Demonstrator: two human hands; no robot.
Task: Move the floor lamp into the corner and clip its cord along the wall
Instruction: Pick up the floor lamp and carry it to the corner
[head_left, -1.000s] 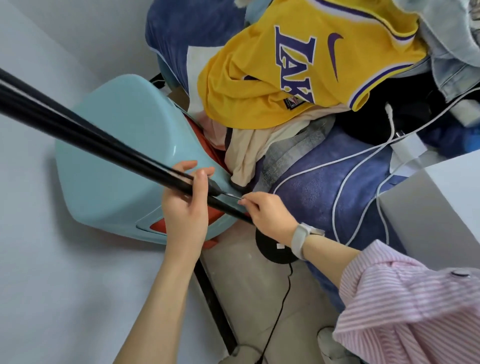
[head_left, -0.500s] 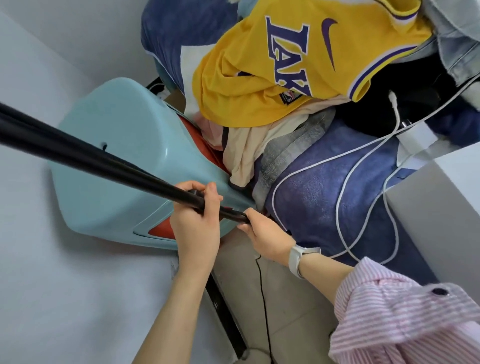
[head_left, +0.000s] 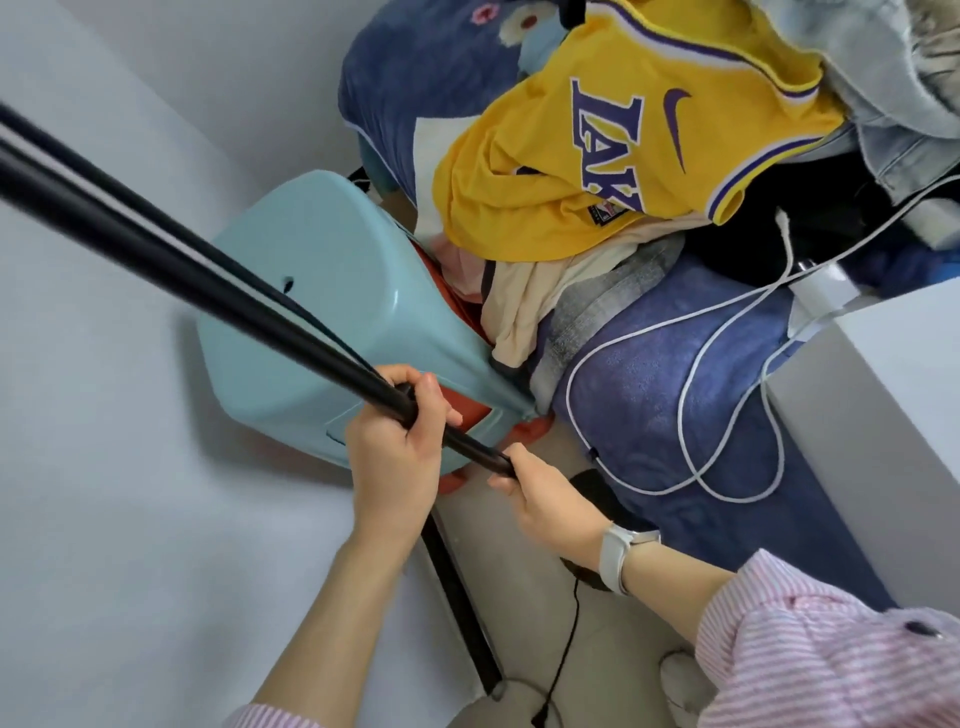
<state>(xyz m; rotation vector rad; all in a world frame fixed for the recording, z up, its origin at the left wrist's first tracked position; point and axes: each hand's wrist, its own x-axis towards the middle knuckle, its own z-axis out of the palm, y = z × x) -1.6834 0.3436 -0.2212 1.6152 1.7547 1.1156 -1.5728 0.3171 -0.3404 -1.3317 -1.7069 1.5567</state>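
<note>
The floor lamp's black pole (head_left: 171, 265) runs from the upper left down to the middle of the view. A thin black cord (head_left: 156, 218) lies along its upper side. My left hand (head_left: 397, 452) is wrapped around the pole and holds the cord against it. Just below, my right hand (head_left: 550, 501) grips the lower pole. The round black base (head_left: 597, 491) shows partly behind my right wrist, on the floor. The cord (head_left: 566, 649) trails down across the tiles toward the bottom edge.
A light blue plastic stool (head_left: 322, 332) lies tipped against the white wall (head_left: 104, 519), close under the pole. A blue-covered bed (head_left: 665, 405) piled with clothes, a yellow jersey (head_left: 613, 150) and white charger cables (head_left: 727, 395) fills the right. A white cabinet (head_left: 893, 415) stands at far right.
The view shifted so everything sits lower and more to the right. Both hands keep hold of the pole; the round base has come back into sight behind my right wrist.
</note>
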